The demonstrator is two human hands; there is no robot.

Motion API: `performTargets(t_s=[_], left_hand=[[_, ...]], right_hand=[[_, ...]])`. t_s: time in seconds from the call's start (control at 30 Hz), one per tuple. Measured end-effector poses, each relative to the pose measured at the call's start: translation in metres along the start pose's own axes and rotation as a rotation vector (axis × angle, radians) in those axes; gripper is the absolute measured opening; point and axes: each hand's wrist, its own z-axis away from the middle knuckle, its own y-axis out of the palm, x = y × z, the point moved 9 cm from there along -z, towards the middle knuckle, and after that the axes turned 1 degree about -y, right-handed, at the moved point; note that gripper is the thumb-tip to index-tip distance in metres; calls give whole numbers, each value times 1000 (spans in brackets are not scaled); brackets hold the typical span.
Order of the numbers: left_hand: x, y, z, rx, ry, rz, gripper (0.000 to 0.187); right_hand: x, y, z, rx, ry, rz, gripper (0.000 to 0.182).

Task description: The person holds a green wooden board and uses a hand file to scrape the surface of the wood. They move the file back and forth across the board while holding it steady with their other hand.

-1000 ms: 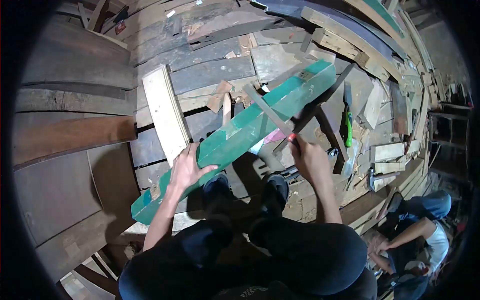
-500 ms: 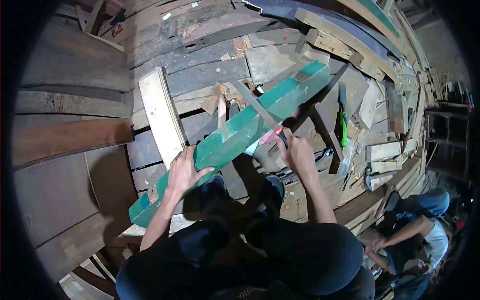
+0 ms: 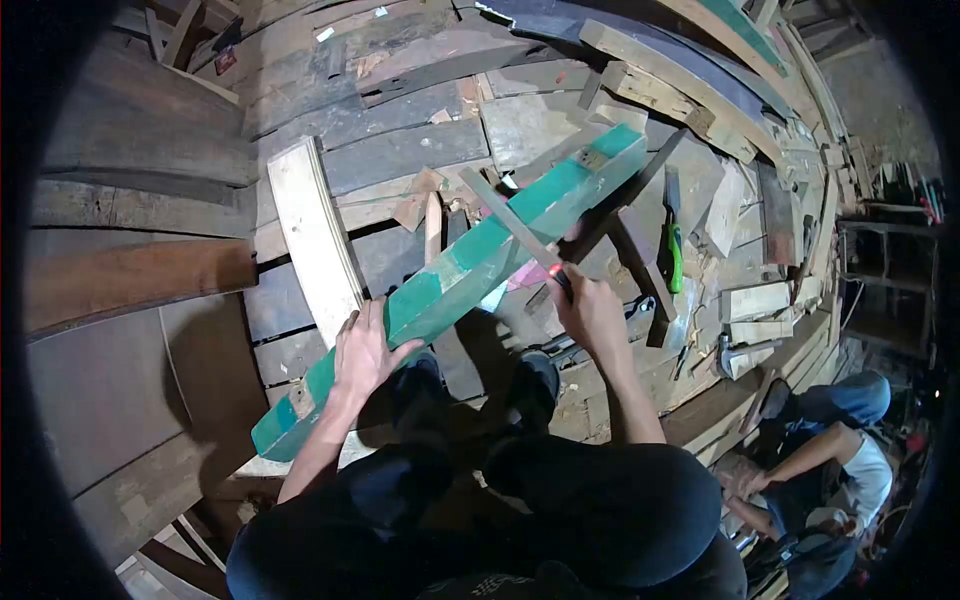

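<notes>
A long green-painted wooden beam (image 3: 445,275) lies diagonally in front of me, its paint worn in patches. My left hand (image 3: 362,352) grips its lower left part, thumb over the near side. In my right hand (image 3: 590,308) is the handle of a flat file (image 3: 510,222) with red and black on it. The grey blade lies across the beam's upper face, its tip past the far edge. A dark wooden frame piece (image 3: 640,262) sits to the right, and a pale plank (image 3: 312,235) is beyond my left hand.
A green-handled chisel (image 3: 673,245) and a hammer (image 3: 738,352) lie on the right among wood offcuts (image 3: 755,300). Curved timbers (image 3: 680,80) are stacked at the back. Large brown boards (image 3: 140,280) stand at left. Another person (image 3: 830,470) sits at the lower right.
My right hand and the file have shifted slightly toward me across the beam. My left hand keeps its place on the beam. The whole view has moved a little.
</notes>
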Motion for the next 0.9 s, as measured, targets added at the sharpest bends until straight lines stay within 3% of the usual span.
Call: performTargets(t_s=[0.13,0.43,0.57,0.67,0.8,0.9], left_hand=[[5,0,-7,33,-21,50,83],[2,-3,-8,48,-11,62,81],[-3,1,-2,-4,43,-5,83],[-5,-1,-3,-3,25,-19,83],[4,0,-8,49,-8,75,86],[16,5,-10,100,-41,82,89]], right_hand=[[6,13,-19,-14,-28,63,31],[-18,-28,49,-29,87,-18,26],[-12,-3,26,-157,-19,-53,25],[-13,20,-8,-97,-17,-8,25],[-12,9,-21,-102,-46,75,25],[-26,-10,11,-167,16,-58,23]])
